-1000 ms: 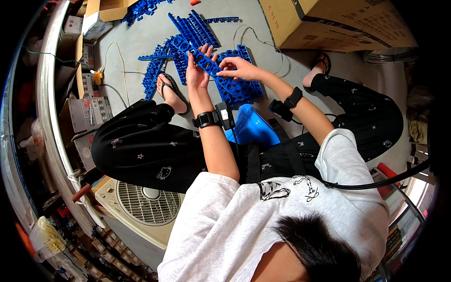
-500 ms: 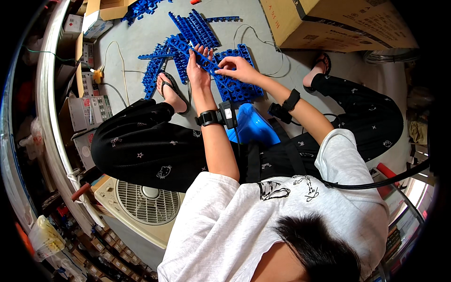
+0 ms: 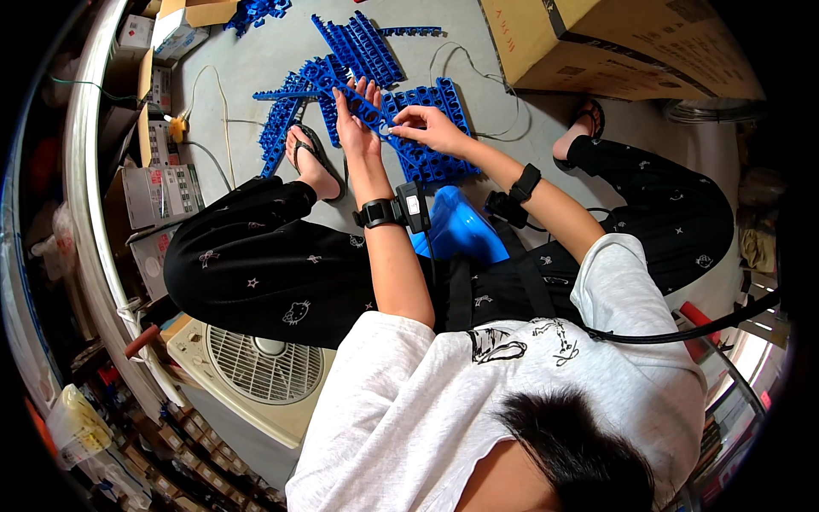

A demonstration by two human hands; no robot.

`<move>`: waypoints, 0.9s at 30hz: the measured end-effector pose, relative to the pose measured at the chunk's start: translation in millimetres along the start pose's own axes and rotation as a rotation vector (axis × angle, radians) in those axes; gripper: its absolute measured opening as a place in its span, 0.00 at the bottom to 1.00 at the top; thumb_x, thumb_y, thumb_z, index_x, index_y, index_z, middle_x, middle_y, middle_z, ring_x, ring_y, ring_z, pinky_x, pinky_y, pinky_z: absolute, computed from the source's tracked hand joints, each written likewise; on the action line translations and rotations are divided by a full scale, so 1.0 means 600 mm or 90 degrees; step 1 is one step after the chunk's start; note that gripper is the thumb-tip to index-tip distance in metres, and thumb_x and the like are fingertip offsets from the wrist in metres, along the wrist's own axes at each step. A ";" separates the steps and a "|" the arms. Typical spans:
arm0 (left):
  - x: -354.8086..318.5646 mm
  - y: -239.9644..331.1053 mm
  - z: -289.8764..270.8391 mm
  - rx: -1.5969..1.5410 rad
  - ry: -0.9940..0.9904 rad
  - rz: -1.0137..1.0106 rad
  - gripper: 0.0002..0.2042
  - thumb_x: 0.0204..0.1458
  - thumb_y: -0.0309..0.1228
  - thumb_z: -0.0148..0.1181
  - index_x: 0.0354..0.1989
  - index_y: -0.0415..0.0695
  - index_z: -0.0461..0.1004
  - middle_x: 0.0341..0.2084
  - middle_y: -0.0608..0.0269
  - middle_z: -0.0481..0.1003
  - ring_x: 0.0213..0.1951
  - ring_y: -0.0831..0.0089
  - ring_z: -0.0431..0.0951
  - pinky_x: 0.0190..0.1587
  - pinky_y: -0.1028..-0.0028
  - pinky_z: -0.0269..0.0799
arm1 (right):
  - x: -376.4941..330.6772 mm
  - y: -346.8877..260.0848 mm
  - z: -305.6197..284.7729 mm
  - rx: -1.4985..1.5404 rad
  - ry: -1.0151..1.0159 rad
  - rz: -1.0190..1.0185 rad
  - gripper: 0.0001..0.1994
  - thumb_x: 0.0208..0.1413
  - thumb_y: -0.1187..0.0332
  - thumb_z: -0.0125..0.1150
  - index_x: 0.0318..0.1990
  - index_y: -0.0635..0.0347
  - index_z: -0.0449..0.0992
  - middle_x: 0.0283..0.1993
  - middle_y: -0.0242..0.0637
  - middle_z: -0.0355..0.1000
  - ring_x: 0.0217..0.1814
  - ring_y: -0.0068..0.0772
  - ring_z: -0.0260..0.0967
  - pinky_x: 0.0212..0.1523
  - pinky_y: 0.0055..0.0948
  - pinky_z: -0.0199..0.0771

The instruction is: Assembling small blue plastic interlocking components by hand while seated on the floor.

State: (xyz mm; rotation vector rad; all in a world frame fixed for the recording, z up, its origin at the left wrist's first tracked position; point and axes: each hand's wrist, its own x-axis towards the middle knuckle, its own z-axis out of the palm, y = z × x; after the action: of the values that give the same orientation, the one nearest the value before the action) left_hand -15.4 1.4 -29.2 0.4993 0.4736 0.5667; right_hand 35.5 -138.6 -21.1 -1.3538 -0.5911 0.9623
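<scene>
My left hand is held palm up and wrapped round a long blue plastic strip with round holes. The strip slants from far left toward my right hand, whose thumb and forefinger pinch together at its near end. A small pale ring shows at those fingertips; whether they grip it or only the strip, I cannot tell. Similar blue strips lie just beyond and beside my hands: a flat layer to the right, a slanted stack farther off, and a loose heap to the left.
Small blue pieces are piled at the far left. A large cardboard box stands far right, with thin wire near it. Between my legs is a blue plastic object. A box fan and shelves flank my left.
The pale ring now shows at my right fingertips beside the strip's near end. Both hands stay almost in place, with the strip still in the left.
</scene>
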 end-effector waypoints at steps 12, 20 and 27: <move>-0.004 0.005 0.018 0.035 0.001 0.013 0.24 0.51 0.45 0.49 0.50 0.39 0.60 0.49 0.56 0.63 0.52 0.65 0.63 0.54 0.67 0.60 | 0.002 0.017 0.004 -0.019 0.058 -0.063 0.11 0.47 0.66 0.61 0.34 0.64 0.71 0.23 0.29 0.69 0.26 0.14 0.66 0.28 0.15 0.64; 0.000 -0.004 0.014 -0.006 0.064 0.014 0.17 0.52 0.37 0.52 0.43 0.36 0.65 0.37 0.55 0.70 0.38 0.66 0.72 0.44 0.65 0.70 | -0.006 -0.007 -0.007 -0.130 0.044 -0.018 0.13 0.45 0.63 0.62 0.32 0.64 0.72 0.23 0.31 0.69 0.25 0.17 0.66 0.28 0.18 0.65; 0.008 -0.028 -0.017 -0.047 0.117 -0.034 0.12 0.49 0.34 0.56 0.36 0.38 0.69 0.29 0.59 0.72 0.28 0.70 0.71 0.35 0.70 0.71 | -0.022 -0.029 0.017 -0.708 0.133 -0.264 0.23 0.40 0.51 0.59 0.36 0.63 0.70 0.24 0.39 0.69 0.31 0.38 0.69 0.29 0.32 0.69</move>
State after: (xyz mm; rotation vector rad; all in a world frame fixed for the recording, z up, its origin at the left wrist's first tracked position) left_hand -11.1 -4.8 -47.9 0.3642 0.6369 0.5791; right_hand 24.4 -143.1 -0.5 -2.1318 -1.2779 0.0784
